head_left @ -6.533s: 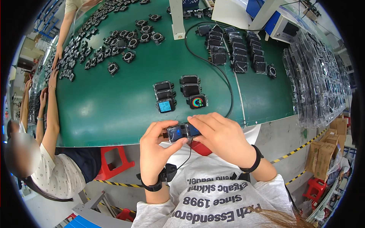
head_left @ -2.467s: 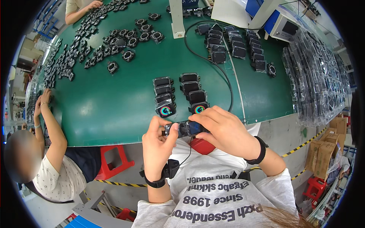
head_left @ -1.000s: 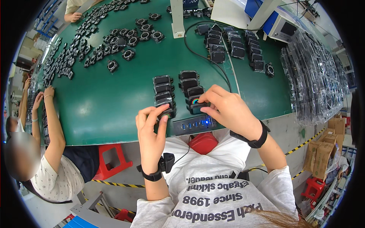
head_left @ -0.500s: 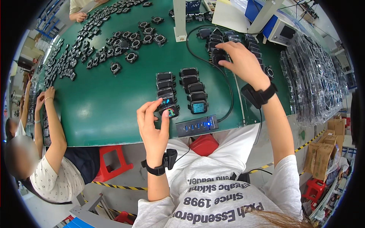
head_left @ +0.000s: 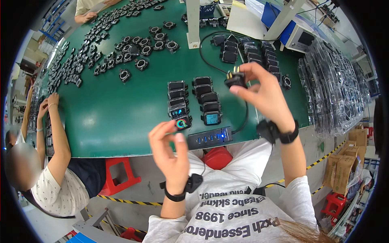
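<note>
My right hand (head_left: 265,91) is raised over the table, its thumb and fingers pinching a black watch body (head_left: 236,80) with brass-coloured prongs at its upper edge. Loosely curled, my left hand (head_left: 170,156) holds nothing; thumb and fingers are apart. It is just in front of a watch with a lit round colour dial (head_left: 182,122), the nearest in a short column of wrapped watches. Beside that column runs a second one, ending in a watch with a pale blue lit screen (head_left: 212,118). A black USB hub (head_left: 204,139) with a blue light lies near the table edge.
More dark-screened watches (head_left: 229,54) lie in rows at the back right, beside a metal post (head_left: 193,24). Stacked clear plastic trays (head_left: 332,85) stand at the right. Round watch cases (head_left: 142,63) spread over the left. A black cable (head_left: 246,109) loops from the hub. Co-workers sit at the left and far side.
My right hand has come back from the rear rows toward me, now with a watch body in it. My left hand has drawn back slightly from the lit watch toward the table edge.
</note>
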The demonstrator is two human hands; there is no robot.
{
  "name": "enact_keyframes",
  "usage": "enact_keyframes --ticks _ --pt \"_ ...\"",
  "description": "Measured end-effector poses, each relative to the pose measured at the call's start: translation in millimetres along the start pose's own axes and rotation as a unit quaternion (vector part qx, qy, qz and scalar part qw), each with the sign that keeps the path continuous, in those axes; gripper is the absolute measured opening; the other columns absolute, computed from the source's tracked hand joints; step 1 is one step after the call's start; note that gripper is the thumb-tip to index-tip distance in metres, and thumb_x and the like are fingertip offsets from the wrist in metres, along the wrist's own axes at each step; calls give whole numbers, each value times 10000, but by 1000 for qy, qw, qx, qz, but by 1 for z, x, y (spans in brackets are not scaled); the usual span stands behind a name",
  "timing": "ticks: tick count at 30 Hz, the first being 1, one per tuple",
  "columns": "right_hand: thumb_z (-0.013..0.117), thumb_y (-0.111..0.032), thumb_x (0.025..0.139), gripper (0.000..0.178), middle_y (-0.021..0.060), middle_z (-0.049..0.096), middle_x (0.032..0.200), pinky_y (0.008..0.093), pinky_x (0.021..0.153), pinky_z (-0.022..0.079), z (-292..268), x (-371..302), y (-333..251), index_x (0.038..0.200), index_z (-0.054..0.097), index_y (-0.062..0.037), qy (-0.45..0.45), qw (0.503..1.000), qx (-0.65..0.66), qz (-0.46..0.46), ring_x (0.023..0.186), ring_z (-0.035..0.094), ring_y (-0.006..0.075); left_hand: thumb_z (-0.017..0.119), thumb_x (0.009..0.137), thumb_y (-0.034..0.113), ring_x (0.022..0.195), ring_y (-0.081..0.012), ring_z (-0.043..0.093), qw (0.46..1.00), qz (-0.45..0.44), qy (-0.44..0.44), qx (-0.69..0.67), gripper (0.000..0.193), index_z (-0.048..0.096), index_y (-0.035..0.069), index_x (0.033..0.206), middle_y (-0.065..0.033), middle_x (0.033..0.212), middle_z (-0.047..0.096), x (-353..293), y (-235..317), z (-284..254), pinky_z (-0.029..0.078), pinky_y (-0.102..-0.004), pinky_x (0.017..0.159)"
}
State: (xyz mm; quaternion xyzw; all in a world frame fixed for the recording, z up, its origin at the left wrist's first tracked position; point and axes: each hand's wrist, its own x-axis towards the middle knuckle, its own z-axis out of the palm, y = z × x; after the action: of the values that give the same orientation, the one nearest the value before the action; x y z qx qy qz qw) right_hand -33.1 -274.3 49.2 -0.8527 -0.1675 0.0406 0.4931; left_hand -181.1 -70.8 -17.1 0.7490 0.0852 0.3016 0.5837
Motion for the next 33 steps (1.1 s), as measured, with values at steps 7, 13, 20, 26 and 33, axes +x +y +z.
enact_keyframes --ticks 7,13,20,26,33 --pt "777 12 768 679 91 614 1124 285 755 604 40 -55 -27 1396 546 -100 -43 985 36 -165 953 649 178 481 1043 124 1139 -162 513 945 -112 -154 -264 409 313 5 1397 -119 1249 501 -11 22 46 438 -330 985" --pt "755 62 752 604 107 597 1216 327 799 630 31 -60 -22 1320 612 -85 -127 983 111 -73 1023 668 202 585 1019 161 1079 -144 572 917 -207 -117 -321 328 460 5 1279 -104 1199 569 -7 23 36 481 -289 916" --pt "811 -43 658 604 53 641 1176 334 742 589 26 -59 -27 1241 660 -91 -64 959 -159 -225 975 671 231 624 996 125 1012 -129 618 946 -198 -163 -200 302 523 -12 1245 -87 1098 648 0 24 27 507 -275 888" --pt "814 -156 622 616 13 661 1088 308 667 543 27 -57 -25 1221 676 -117 -25 902 -289 -319 881 650 195 645 977 94 1031 -135 626 942 -215 -179 -186 345 526 -22 1280 -97 1127 654 0 22 23 510 -280 895" --pt "838 -145 663 565 35 635 969 321 680 545 22 -57 -18 1202 678 -89 -38 943 -225 -243 856 653 207 603 995 83 1076 -124 602 960 -199 -92 -172 293 612 -49 1255 -88 1179 664 12 12 2 482 -276 940"
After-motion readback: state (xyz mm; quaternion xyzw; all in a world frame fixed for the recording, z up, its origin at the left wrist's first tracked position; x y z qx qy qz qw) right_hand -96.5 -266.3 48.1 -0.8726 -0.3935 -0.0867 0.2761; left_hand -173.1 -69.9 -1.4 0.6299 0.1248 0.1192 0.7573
